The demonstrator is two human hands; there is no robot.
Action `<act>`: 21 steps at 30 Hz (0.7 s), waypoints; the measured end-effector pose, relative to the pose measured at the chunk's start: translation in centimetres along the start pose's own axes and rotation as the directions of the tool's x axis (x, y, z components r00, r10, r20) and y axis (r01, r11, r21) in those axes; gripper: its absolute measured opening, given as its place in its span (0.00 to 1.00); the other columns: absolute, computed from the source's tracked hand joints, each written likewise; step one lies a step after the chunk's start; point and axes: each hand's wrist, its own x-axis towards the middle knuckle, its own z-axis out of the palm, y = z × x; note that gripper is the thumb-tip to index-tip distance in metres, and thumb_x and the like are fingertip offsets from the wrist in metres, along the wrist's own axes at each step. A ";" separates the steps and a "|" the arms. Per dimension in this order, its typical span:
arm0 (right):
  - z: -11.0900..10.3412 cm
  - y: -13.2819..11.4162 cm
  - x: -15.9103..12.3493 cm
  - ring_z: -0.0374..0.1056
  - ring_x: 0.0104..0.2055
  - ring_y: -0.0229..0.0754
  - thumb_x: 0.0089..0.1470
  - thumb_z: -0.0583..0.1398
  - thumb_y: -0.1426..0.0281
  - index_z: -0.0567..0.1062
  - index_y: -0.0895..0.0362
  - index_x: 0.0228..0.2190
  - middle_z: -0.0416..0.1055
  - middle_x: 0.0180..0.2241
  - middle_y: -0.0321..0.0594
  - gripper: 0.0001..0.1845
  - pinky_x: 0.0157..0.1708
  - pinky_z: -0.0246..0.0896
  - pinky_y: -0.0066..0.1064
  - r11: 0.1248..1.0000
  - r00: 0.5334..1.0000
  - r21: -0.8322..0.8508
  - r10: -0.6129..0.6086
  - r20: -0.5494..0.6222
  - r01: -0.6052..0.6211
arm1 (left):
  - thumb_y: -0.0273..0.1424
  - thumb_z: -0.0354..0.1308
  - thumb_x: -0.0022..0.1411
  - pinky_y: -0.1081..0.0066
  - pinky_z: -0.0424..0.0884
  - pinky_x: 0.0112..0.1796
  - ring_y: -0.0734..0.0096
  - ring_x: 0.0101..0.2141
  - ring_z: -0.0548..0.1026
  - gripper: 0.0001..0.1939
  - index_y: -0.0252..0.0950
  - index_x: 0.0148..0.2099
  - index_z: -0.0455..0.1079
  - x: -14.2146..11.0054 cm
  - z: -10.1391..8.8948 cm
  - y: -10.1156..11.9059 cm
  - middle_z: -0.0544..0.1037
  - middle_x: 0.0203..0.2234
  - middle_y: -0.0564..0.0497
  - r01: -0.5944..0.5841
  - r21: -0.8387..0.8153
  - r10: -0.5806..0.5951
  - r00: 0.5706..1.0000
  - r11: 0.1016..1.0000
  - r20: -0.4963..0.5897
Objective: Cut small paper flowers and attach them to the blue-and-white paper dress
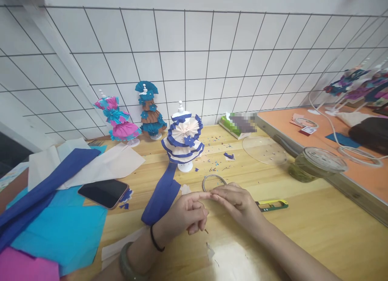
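My left hand (189, 214) reaches in over the table with its index finger stretched out and the other fingers loosely curled. At that fingertip, the fingers of my right hand (235, 200) are pinched together; whether something tiny is between them is hidden. Just behind the hands lies a metal ring (209, 180). A dark blue crepe paper strip (162, 196) lies beside my left hand. Near my right wrist are yellow-and-green thread snips (273, 205). Beyond stands a small dress form in a white pleated paper dress with blue trim (183, 139).
Two more dressed forms, pink-and-teal (118, 119) and brown-and-teal (150, 111), stand by the tiled wall. Left are a phone (104, 193) and turquoise paper (60, 228). To the right are a clear disc (263, 150), a round container (315, 163) and an orange table (281, 119).
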 end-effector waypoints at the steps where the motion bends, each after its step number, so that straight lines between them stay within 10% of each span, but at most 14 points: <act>1: 0.0 -0.1 0.0 0.70 0.32 0.43 0.52 0.57 0.68 0.77 0.54 0.31 0.77 0.30 0.42 0.08 0.35 0.61 0.34 0.999 0.999 0.033 0.042 -0.003 -0.042 | 0.25 0.53 0.53 0.82 0.50 0.12 0.87 0.09 0.55 0.27 0.28 0.56 0.57 0.0 0.0 0.1 0.68 0.13 0.59 0.006 0.001 -0.006 1.000 1.000 0.012; 7: 0.2 -0.8 0.1 0.67 0.28 0.40 0.48 0.59 0.61 0.74 0.58 0.24 0.73 0.24 0.38 0.13 0.30 0.61 0.28 0.800 0.893 0.403 0.426 0.142 -0.445 | 0.27 0.52 0.54 0.81 0.52 0.13 0.86 0.10 0.55 0.27 0.29 0.56 0.56 -0.1 0.4 0.0 0.69 0.14 0.58 0.018 0.072 -0.020 0.999 0.997 0.025; 15: -0.1 -0.5 0.2 0.63 0.29 0.39 0.52 0.55 0.61 0.70 0.58 0.26 0.67 0.24 0.36 0.14 0.30 0.58 0.27 0.801 0.875 0.412 0.484 -0.019 -0.434 | 0.36 0.47 0.57 0.76 0.56 0.17 0.78 0.14 0.61 0.20 0.30 0.49 0.62 -0.5 0.2 1.5 0.69 0.16 0.56 0.128 0.415 -0.021 0.967 0.901 -0.254; 19: 0.0 -0.7 0.1 0.65 0.33 0.42 0.54 0.53 0.60 0.69 0.58 0.20 0.69 0.26 0.40 0.18 0.35 0.58 0.30 0.808 0.896 0.424 0.444 0.017 -0.409 | 0.34 0.51 0.54 0.66 0.62 0.37 0.61 0.37 0.70 0.18 0.36 0.48 0.63 -2.1 -2.2 3.4 0.72 0.32 0.47 0.332 0.868 0.457 0.749 0.369 -0.480; 21: 0.4 -0.8 0.0 0.65 0.33 0.42 0.54 0.52 0.60 0.70 0.58 0.21 0.70 0.27 0.41 0.18 0.36 0.59 0.30 0.812 0.904 0.424 0.424 0.044 -0.401 | 0.34 0.53 0.53 0.62 0.60 0.40 0.54 0.42 0.68 0.26 0.36 0.54 0.57 -2.8 -3.5 3.7 0.71 0.37 0.42 0.501 0.851 0.474 0.717 0.160 -0.511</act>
